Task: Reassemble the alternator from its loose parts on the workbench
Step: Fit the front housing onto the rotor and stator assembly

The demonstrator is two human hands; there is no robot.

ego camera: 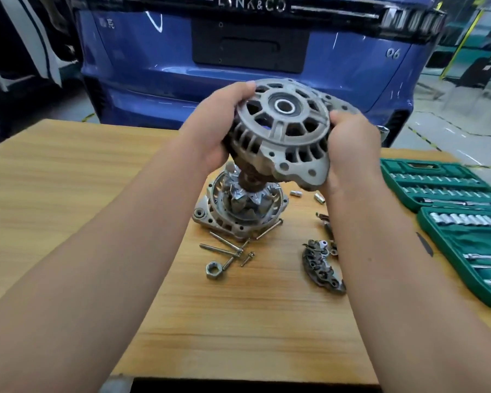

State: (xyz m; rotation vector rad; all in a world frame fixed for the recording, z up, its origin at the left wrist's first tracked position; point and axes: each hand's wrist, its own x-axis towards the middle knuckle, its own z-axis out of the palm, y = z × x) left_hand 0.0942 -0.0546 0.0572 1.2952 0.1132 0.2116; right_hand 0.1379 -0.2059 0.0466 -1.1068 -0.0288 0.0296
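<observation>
Head view: two bare forearms reach up from the bottom edge over the wooden workbench (68,194).
Loose hardware: a hex nut (213,270) and several long bolts (224,245) lie low centre. A dark rectifier plate (321,265) lies to their right, partly behind the right forearm.
Base half: the lower housing (207,218) sits on the bench at centre, touched by the nearest bolts, with the rotor (243,199) standing in it.
Upper half: the end housing (284,129) is held in the air above the rotor, tilted, with its bearing bore towards the camera.
Left hand (213,131): it grips the housing's left rim, thumb hooked over the top edge.
Right hand (352,148): it wraps round the right rim.
Gap between halves: a brownish part shows there; whether it hangs from the held housing or belongs to the rotor cannot be told.
Right edge: an open green socket set (451,199).
Top of frame: the tail of a blue car (238,66).
Risk: lowered at this tilt, the housing would likely bind on the shaft instead of seating. Unaligned bolt ears would block the long bolts. Fingers under the rim could be pinched, and a nudge of the base could scatter the bolts.
</observation>
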